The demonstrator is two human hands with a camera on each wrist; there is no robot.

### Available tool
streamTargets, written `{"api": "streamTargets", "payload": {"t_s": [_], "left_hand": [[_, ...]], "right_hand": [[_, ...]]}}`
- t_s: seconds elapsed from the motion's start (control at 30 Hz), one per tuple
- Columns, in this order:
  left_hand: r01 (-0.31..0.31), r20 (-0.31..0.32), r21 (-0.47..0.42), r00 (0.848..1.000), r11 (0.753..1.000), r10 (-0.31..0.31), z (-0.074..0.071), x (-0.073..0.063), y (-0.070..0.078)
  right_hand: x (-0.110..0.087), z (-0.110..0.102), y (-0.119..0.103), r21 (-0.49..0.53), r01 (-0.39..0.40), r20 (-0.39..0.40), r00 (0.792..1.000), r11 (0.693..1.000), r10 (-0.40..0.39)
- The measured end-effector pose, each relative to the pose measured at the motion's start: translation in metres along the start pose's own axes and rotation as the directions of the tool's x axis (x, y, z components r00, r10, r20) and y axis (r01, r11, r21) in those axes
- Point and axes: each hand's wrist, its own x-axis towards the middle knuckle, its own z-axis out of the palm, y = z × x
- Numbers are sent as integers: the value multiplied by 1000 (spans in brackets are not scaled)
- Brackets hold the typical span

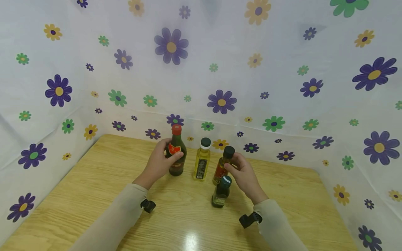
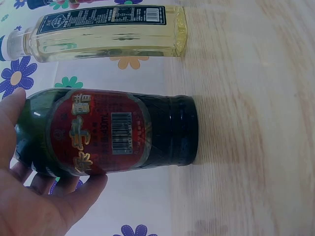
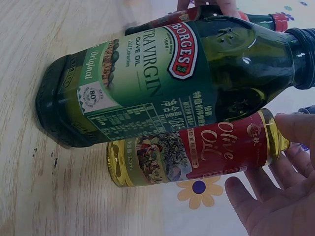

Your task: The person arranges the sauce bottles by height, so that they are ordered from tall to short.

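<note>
My left hand (image 1: 158,164) holds a dark vinegar bottle (image 1: 177,169) with a red cap, thumb across its front and fingers behind. The bottle stands upright on the table, its red label (image 2: 101,130) filling the middle of the left wrist view. With my right hand (image 1: 248,176) I grip an olive oil bottle (image 1: 220,171) near its shoulder; it has a black cap and a red label (image 3: 219,147). Just in front of it stands a green olive oil bottle (image 1: 220,197), which covers part of it in the right wrist view.
Between my hands stands a square bottle of yellow oil (image 1: 201,164) with a dark green cap and black label. All the bottles are on a light wooden table (image 1: 176,216). A white flowered cloth (image 1: 201,80) rises behind the table and at both sides.
</note>
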Motion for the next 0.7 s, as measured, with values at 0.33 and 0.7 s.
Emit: {"api": "streamTargets", "payload": {"t_s": [0.33, 0.7], "left_hand": [[2, 1, -16, 1000, 1000, -2, 0, -1, 0], [-6, -7, -9, 1000, 1000, 6, 1, -2, -1]], "right_hand": [[3, -4, 1, -37, 13, 20, 1000, 999, -13], [-15, -19, -6, -110, -15, -100, 995, 994, 4]]}}
